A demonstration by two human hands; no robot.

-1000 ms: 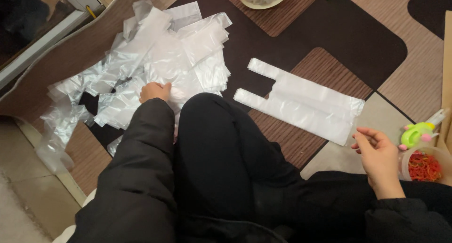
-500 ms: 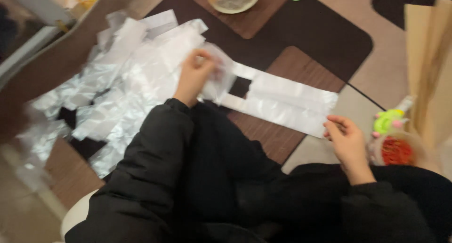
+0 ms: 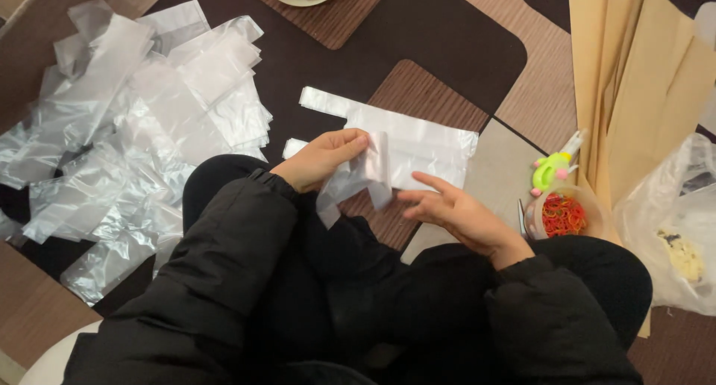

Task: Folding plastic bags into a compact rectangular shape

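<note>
Pinching a small clear bag (image 3: 371,165) in the left hand (image 3: 322,159), the person had it just left of the spread, empty right hand (image 3: 455,210), its length dangling lapward.

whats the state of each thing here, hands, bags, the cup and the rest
left hand: pinching a small clear bag
small clear bag: held up, crumpled
right hand: open, fingers spread, beside the bag, not gripping
white handled bag: lying flat
pile of clear bags: loose, overlapping
cup of rubber bands: open, upright, filled
brown paper sheets: stacked, fanned
</note>
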